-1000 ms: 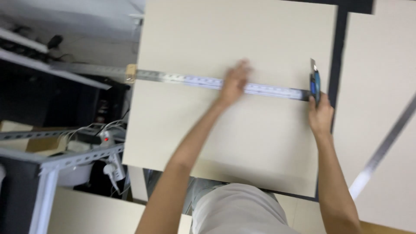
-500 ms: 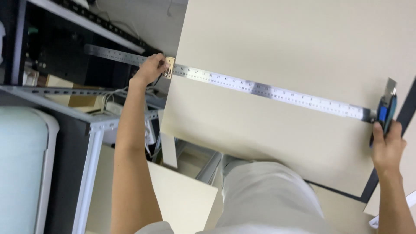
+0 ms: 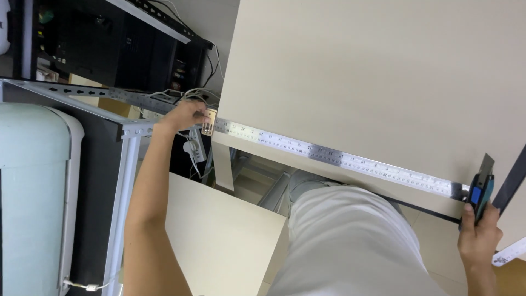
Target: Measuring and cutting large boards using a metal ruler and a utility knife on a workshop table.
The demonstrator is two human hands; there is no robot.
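Both hands hold the ruler (image 3: 339,159) nearer the board's (image 3: 383,82) edge

Beige board (image 3: 372,77), silver ruler (image 3: 329,156), blue knife (image 3: 479,194)

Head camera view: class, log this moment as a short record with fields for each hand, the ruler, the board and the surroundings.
Left hand: grips the steel ruler's end at the board's left edge
Right hand: holds a blue utility knife at the ruler's other end
Steel ruler: lies slanting across the board
Board: large, beige, flat
Surroundings: metal shelving and cables at left
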